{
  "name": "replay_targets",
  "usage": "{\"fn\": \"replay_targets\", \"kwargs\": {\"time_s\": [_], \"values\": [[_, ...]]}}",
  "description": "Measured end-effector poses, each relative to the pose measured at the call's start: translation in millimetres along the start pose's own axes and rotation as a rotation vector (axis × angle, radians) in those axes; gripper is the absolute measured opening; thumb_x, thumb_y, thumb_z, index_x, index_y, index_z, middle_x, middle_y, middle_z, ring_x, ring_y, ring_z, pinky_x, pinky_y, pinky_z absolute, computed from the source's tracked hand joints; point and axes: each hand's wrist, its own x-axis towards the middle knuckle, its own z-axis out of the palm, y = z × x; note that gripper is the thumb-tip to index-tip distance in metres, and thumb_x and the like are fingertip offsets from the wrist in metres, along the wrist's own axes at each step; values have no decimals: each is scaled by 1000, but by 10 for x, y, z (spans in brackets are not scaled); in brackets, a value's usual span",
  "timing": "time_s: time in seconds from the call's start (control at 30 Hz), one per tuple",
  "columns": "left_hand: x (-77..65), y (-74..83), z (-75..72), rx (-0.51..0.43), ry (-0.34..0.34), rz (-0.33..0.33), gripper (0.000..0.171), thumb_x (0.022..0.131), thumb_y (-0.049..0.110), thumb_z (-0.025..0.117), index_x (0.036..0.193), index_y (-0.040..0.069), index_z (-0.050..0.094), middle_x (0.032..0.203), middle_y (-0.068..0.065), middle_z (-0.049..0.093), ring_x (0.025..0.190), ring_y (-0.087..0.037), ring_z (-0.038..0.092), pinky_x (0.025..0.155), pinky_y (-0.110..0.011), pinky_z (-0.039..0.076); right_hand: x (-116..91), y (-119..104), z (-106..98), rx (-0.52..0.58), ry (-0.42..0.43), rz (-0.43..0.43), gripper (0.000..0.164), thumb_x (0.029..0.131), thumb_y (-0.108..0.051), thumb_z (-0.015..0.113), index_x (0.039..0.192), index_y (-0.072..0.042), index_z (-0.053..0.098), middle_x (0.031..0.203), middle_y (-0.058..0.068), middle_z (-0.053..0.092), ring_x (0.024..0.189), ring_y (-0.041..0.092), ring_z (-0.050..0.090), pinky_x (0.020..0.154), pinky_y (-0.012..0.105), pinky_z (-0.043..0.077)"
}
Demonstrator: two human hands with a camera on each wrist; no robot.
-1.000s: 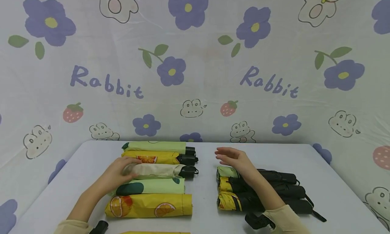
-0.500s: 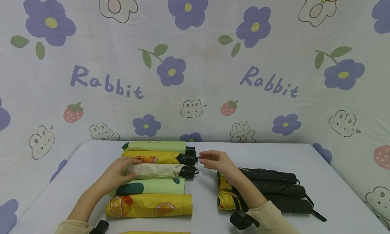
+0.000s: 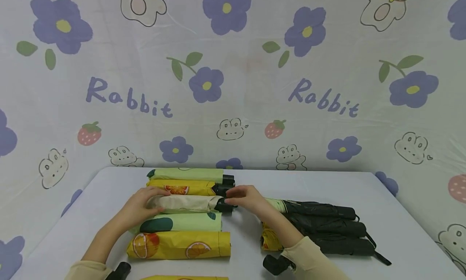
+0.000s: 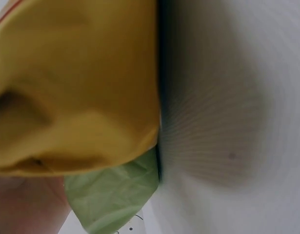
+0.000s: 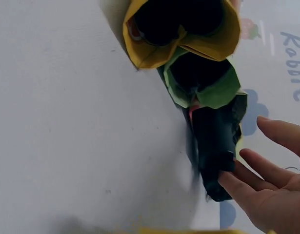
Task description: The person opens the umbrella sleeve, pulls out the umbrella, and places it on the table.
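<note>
A folded umbrella in a cream sleeve (image 3: 189, 204) lies crosswise on the table in the head view. My left hand (image 3: 140, 205) grips its left end between thumb and fingers. At its other end, my right hand (image 3: 244, 197) reaches the black handle (image 3: 223, 207). In the right wrist view the fingers (image 5: 242, 190) touch that handle (image 5: 214, 134), while the thumb stands apart. Nearer lie a pale green sleeve (image 3: 193, 222) and a yellow orange-print sleeve (image 3: 174, 247). That yellow sleeve (image 4: 81, 87) hides most of the left hand in the left wrist view.
Beyond the cream umbrella lie a yellow umbrella (image 3: 193, 187) and a light green one (image 3: 189, 174). Several folded black umbrellas (image 3: 338, 229) sit side by side on the right, partly behind my right forearm. Another yellow piece (image 3: 185, 277) shows at the bottom edge.
My right hand has moved left from above the black umbrellas to the cream umbrella's handle. The left hand has stayed on its left end.
</note>
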Motion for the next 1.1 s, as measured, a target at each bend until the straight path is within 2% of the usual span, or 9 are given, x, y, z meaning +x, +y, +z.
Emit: {"fn": "replay_targets", "kwargs": {"time_s": [0.3,0.57,0.7,0.87,1.1], "values": [[-1,-19,3,26,-3,-20,39,82,12,77,119,19,67,122,-6,66,116,-36,56,96,-61,43,76,103,129,-88,27,-15,35,82,-12,77,116,-5,70,119,14,69,109,25,64,94,41,51],[-13,-7,-15,12,-12,-38,38,83,14,76,119,19,66,124,-6,65,117,-36,55,97,-62,41,96,149,140,-167,12,-122,41,73,0,81,113,-1,70,125,21,64,113,38,63,97,45,52],[-12,-7,-8,15,-13,-38,38,83,14,77,119,19,66,123,-6,65,116,-36,55,97,-62,41,103,180,140,-208,34,-160,37,74,-1,82,109,-2,72,120,20,67,108,36,66,93,43,54],[-9,10,-16,6,-10,-33,38,83,13,77,119,19,66,122,-6,65,116,-36,55,97,-62,42,92,176,138,-246,64,-168,34,75,-6,82,107,-6,74,113,15,71,101,28,68,90,42,54],[-2,8,-19,-12,-20,-39,39,83,12,76,120,17,66,123,-8,65,117,-37,54,99,-61,41,80,164,126,-218,57,-189,31,78,-8,80,108,-5,74,112,16,71,98,27,70,88,41,55]]}}
